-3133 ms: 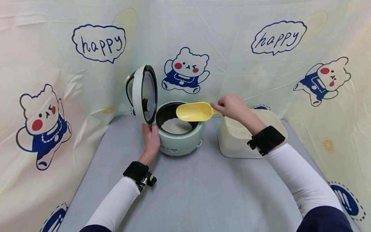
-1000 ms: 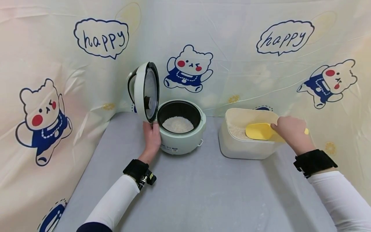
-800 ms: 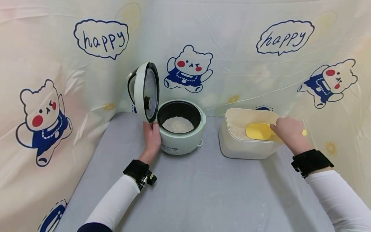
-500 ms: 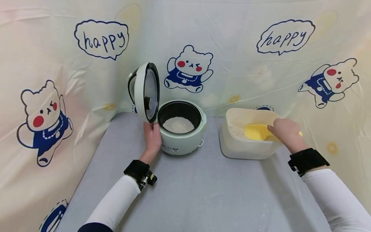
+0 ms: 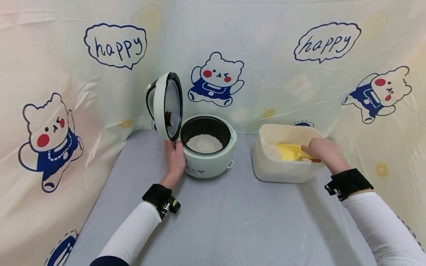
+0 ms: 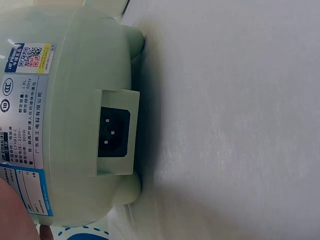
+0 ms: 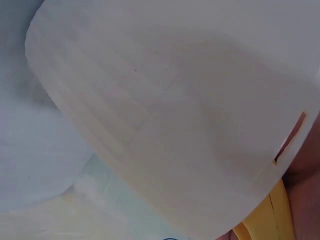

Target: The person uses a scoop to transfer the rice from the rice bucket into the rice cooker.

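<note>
The left-wrist view alone shows a power socket (image 6: 114, 132) with three pins, three labels (image 6: 23, 120) and two feet on the pale green rice cooker (image 5: 208, 166). The right-wrist view alone shows a slot (image 7: 290, 138) near the rim of the cream container (image 7: 165, 110), skin visible through it. Only the head view looks inside: white rice (image 5: 204, 143) in the cooker's dark pot (image 5: 199, 127), more grain (image 5: 271, 150) in the container.

There is one cooker, its single lid (image 5: 159, 107) raised at ten o'clock; one container, at three o'clock from it on the grey surface (image 5: 239, 221); and one yellow scoop (image 5: 288, 152), down inside the container, its handle towards three o'clock.

The right hand (image 5: 326, 150) grips that handle, knuckles up, over the container's three o'clock end, forearm from five o'clock. The left hand (image 5: 174, 159) touches the cooker at eight o'clock, forearm from seven; its fingertips are hidden, so whether it grips cannot be told.
</note>
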Motion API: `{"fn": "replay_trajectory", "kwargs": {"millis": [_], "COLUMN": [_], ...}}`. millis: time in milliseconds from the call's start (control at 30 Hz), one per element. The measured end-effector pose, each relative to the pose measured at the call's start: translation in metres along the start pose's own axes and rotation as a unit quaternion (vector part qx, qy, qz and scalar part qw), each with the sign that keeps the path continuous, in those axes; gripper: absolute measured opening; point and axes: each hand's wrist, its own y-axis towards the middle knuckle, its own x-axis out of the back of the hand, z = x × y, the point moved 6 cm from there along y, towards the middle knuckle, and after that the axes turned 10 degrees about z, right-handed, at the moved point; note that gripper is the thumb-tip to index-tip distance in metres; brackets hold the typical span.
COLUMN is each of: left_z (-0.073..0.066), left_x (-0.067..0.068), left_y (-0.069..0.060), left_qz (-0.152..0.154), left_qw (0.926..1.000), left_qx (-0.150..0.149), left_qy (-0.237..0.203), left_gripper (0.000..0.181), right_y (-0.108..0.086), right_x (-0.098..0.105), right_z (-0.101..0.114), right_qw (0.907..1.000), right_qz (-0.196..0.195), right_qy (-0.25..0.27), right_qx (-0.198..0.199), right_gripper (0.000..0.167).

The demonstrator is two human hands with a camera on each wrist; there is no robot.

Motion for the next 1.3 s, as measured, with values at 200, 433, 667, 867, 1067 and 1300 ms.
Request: {"fn": "replay_trajectory", "kwargs": {"millis": [200,433,667,867,1067,1300], "left_z": [0.002,0.0,-0.035,-0.016,0.003,0.005], "left_x": [0.001,0.003,0.003,0.002,0.002,0.002], "left_y": [0.002,0.002,-0.003,-0.001,0.001,0.001], "left_qz": [-0.002,-0.004,-0.001,-0.008,-0.007,-0.006], "left_qw": [0.9999,0.9999,0.9999,0.9998,0.9998,0.9998], "left_qx": [-0.008,-0.014,-0.014,-0.013,-0.017,-0.018], "left_qy": [0.007,0.002,-0.008,-0.01,-0.001,0.005], "left_gripper": [0.055,0.055,0.052,0.053,0.054,0.053], "right_y": [0.009,0.015,0.018,0.017,0.02,0.023], "right_x": [-0.003,-0.006,-0.005,-0.007,-0.01,-0.014], "right_z": [-0.001,-0.001,0.004,0.007,0.006,0.005], "right_qw": [0.9991,0.9963,0.9931,0.9898,0.9879,0.9842], "right_qz": [0.015,0.032,0.036,0.057,0.065,0.081], "right_qy": [0.035,0.078,0.106,0.125,0.133,0.148], "right_qx": [0.018,0.02,0.034,0.037,0.046,0.054], "right_gripper": [0.045,0.044,0.044,0.045,0.047,0.048]}}
